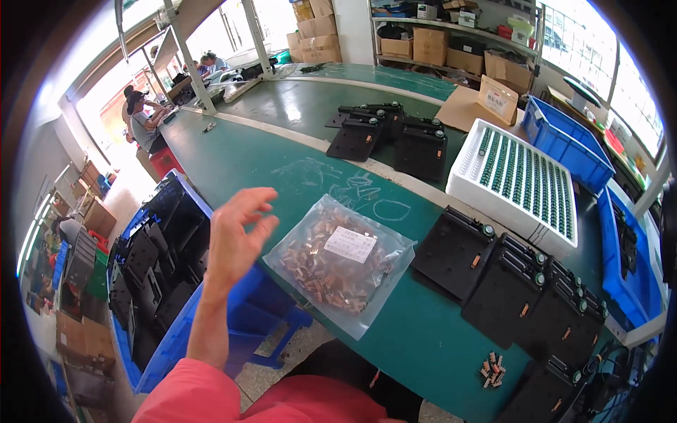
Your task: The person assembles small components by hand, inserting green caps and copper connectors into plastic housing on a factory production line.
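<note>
My left hand is raised above the table's near left edge, fingers loosely curved and thumb apart, with nothing in it. Just right of it a clear plastic bag lies flat on the green tabletop. Small copper-coloured metal parts fill it, and a white label is on top. I see a gap between hand and bag. My right hand does not show. At the near right is a small pile of loose copper-coloured parts, beside black plates fitted with rods and round green-and-silver ends.
A white foam tray holds rows of dark green cylindrical pieces. More black plates lie mid-table. Blue crates stand at the right. A large blue bin of black parts sits low left. Other people are at the far left.
</note>
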{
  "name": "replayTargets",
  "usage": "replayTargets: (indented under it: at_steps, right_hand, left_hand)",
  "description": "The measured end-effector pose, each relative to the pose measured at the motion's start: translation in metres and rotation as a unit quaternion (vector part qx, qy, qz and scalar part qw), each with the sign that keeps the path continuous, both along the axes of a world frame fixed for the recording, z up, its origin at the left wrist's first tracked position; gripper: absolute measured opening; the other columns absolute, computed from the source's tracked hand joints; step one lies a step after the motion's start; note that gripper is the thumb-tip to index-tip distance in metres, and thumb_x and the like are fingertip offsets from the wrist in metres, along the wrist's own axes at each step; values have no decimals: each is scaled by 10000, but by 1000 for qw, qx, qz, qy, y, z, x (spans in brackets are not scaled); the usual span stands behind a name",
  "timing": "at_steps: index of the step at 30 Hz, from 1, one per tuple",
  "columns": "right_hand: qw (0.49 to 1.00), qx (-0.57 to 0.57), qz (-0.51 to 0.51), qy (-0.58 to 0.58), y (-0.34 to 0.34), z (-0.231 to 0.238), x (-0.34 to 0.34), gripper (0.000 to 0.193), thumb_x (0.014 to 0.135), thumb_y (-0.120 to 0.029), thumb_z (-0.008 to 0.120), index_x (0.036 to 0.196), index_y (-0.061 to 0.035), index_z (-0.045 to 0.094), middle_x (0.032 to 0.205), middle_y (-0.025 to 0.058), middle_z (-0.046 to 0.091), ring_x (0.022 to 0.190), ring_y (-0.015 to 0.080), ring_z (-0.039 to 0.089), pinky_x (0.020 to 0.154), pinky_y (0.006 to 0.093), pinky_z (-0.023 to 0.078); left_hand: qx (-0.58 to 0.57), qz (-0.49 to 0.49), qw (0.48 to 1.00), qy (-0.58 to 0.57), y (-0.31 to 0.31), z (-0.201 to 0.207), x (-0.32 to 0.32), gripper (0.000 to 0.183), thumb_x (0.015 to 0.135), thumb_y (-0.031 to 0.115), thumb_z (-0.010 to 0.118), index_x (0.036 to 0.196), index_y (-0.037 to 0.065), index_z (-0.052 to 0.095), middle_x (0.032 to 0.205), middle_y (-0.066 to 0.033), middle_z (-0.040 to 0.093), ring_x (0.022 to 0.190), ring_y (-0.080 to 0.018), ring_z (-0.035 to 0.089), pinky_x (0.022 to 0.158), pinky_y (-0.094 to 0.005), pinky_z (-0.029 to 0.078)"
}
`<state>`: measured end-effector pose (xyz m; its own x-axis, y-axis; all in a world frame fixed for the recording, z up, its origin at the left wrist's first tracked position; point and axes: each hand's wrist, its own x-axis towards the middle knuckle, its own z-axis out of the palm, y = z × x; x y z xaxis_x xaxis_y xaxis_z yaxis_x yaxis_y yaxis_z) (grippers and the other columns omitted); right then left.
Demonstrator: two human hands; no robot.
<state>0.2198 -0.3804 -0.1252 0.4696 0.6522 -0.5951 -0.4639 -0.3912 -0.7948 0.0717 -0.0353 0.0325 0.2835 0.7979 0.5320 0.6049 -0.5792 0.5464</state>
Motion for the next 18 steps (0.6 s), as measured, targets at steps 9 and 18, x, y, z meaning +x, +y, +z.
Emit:
replayTargets:
  at_steps: [9, 18]
  right_hand:
    - [941, 217, 110, -235, 79, 70, 23, 116, 900, -43, 642, 1009, -24, 675, 730, 35, 624, 611, 90, 557, 543, 230, 438]
    - [892, 204, 74, -397, 97, 70, 35, 114, 897, -50, 643, 989, 2, 687, 774, 93, 674, 608, 147, 608, 548, 269, 504]
  left_hand:
    - [65, 111, 973, 192, 53, 17, -73, 344, 727, 118, 686, 1042, -20, 670, 1032, -163, 675, 942, -295, 646, 842, -369, 500]
    - [-149, 197, 926, 285, 23, -19, -172, 427, 753, 201, 684, 1127, -3, 647, 1101, -207, 649, 1061, -382, 600, 921, -426, 472]
